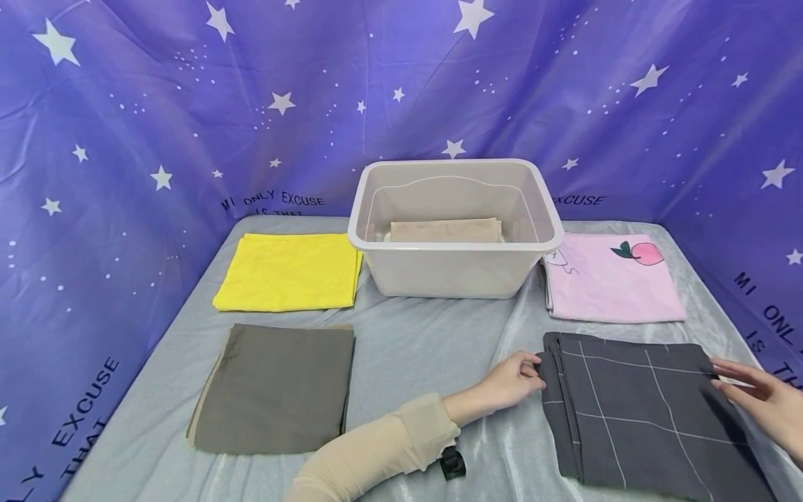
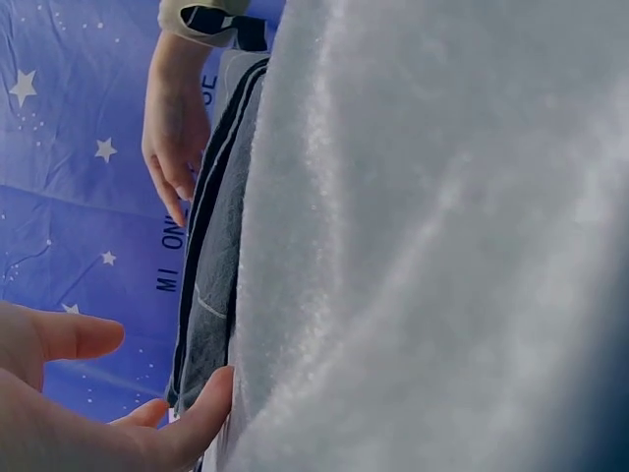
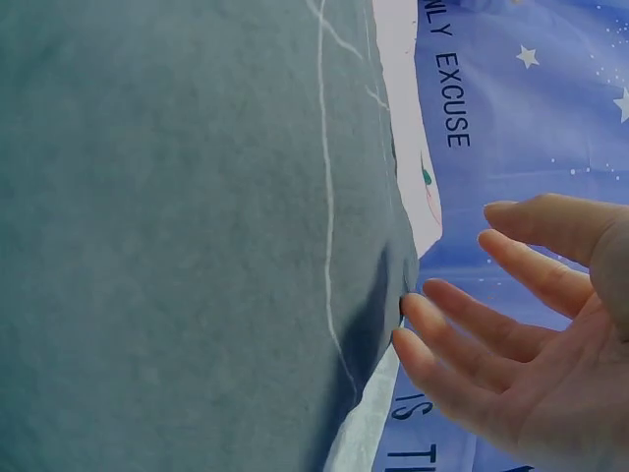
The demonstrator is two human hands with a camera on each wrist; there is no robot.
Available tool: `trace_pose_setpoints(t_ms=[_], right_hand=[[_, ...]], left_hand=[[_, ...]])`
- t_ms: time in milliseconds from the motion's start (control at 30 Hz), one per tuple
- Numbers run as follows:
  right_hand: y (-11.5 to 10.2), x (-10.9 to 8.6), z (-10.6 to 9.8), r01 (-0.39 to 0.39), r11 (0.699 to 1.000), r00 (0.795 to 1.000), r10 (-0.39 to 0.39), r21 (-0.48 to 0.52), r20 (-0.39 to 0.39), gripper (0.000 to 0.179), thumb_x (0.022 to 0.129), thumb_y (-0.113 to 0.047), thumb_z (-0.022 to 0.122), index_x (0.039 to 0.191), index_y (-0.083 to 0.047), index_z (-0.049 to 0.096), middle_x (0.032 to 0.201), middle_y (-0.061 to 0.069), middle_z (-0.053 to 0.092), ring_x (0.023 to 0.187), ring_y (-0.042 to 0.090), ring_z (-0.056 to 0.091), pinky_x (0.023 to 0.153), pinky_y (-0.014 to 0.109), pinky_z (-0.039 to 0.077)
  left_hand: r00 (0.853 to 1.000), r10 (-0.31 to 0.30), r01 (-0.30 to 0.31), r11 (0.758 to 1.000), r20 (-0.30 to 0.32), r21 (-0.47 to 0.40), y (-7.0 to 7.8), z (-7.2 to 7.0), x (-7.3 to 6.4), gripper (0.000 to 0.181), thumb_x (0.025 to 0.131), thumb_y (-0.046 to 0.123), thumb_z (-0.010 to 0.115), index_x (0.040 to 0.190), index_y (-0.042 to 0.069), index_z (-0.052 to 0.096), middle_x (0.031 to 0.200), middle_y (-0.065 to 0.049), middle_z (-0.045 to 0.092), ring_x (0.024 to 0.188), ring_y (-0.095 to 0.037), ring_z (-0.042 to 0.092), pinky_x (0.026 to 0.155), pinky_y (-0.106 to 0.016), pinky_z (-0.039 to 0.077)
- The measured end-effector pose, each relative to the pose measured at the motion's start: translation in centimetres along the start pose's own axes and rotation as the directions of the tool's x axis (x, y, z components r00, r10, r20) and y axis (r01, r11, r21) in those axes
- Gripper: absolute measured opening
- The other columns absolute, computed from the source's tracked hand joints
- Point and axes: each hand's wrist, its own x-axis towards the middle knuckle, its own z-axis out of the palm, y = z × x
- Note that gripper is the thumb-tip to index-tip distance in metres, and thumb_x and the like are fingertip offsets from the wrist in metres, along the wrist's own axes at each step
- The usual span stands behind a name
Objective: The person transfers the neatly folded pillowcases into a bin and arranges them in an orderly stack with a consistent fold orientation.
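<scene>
A folded dark grey cloth with a white grid (image 1: 633,411) lies at the front right of the bed-like surface. At its far left corner is my left hand (image 1: 511,380). The left wrist view shows that hand's thumb (image 2: 84,336) apart from the fingers, with a fingertip by the cloth's layered edge (image 2: 211,265). On the opposite side, my right hand (image 1: 762,397) has its fingertips at the cloth's right edge. Its fingers (image 3: 462,369) are spread and loosely bent in the right wrist view, and nothing is gripped between them and the thumb.
A pale plastic bin (image 1: 442,272) stands at the back middle with a folded beige cloth (image 1: 445,231) inside. Folded yellow cloth (image 1: 288,272) lies left of it, pink cloth (image 1: 615,286) right, and grey-brown cloth (image 1: 276,390) front left. A purple star-patterned curtain (image 1: 401,125) hangs behind.
</scene>
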Motion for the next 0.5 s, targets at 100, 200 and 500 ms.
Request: trace_pose_setpoints(t_ms=[100,200,500], right_hand=[[-0.6,-0.1,0.1,-0.012,1.000,1.000,0.012,0.014,0.004,0.056,0.079,0.013,0.054,0.118,-0.026,0.057,0.097,-0.038,0.052,0.079,-0.018,0.052,0.056,0.004,0.041],[-1.4,-0.2,0.2,-0.027,0.998,1.000,0.027,0.060,0.008,0.059,0.078,0.014,0.054,0.114,-0.032,0.057,0.096,-0.037,0.053,0.077,-0.018,0.052,0.056,0.004,0.040],[-1.6,-0.6,0.2,-0.020,0.990,1.000,0.018,0.137,0.015,0.060,0.078,0.016,0.051,0.111,-0.033,0.059,0.096,-0.034,0.055,0.077,-0.017,0.053,0.059,0.002,0.040]], left_hand=[[1.000,-0.010,0.011,1.000,0.015,-0.016,0.0,0.2,0.1,0.033,0.081,0.008,0.060,0.113,0.008,0.053,0.083,0.002,0.060,0.062,-0.003,0.051,0.050,-0.017,0.041],[1.000,-0.014,0.015,0.999,0.027,-0.035,0.0,0.4,0.2,0.033,0.081,0.007,0.060,0.113,0.007,0.052,0.081,0.001,0.061,0.063,-0.004,0.053,0.052,-0.017,0.041],[0.997,-0.056,0.064,0.988,0.062,-0.138,0.2,0.8,0.4,0.035,0.081,0.004,0.058,0.115,0.005,0.048,0.082,-0.006,0.063,0.070,-0.018,0.062,0.060,-0.021,0.048]])
